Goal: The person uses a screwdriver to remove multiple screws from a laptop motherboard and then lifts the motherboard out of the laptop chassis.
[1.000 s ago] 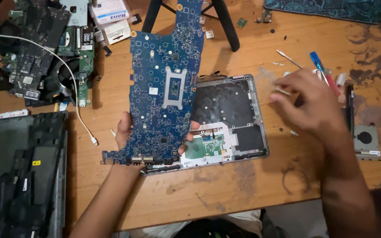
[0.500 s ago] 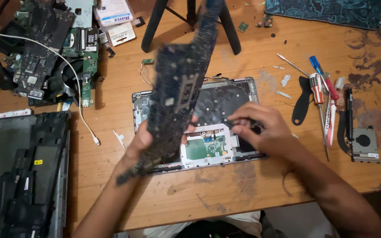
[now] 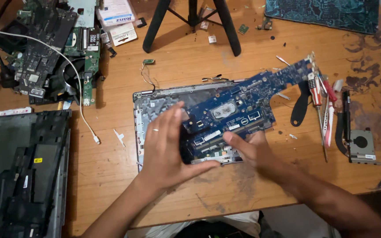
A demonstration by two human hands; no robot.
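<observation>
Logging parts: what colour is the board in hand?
Blue board, silver chip at centre; head view.
</observation>
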